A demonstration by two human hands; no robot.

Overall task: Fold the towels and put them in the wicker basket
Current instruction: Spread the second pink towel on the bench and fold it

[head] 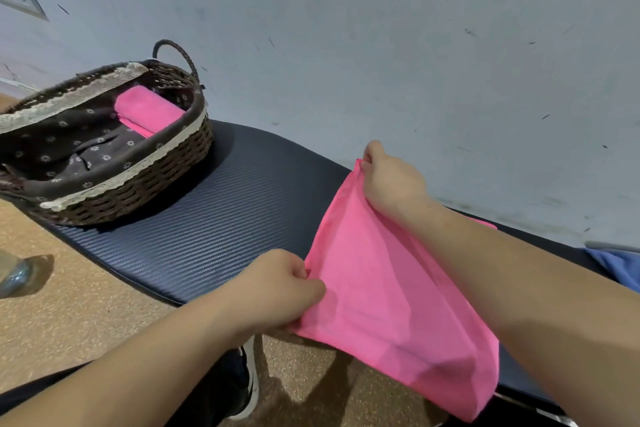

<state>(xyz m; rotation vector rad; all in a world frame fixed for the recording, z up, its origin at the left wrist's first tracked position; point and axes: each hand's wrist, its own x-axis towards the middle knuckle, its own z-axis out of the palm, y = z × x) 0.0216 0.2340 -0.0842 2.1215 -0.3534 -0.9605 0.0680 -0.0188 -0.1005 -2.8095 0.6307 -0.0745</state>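
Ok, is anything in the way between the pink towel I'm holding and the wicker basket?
Nothing visible. The left hand and right hand grip the pink towel, and only bare dark mat lies between it and the wicker basket. The basket's top is open; one folded towel lies at its far end.

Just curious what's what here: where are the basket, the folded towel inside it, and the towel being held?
Basket (145,194), head view, woven front wall.
Folded towel (149,107), head view, its flat top.
Held towel (391,288), head view, middle of the cloth.
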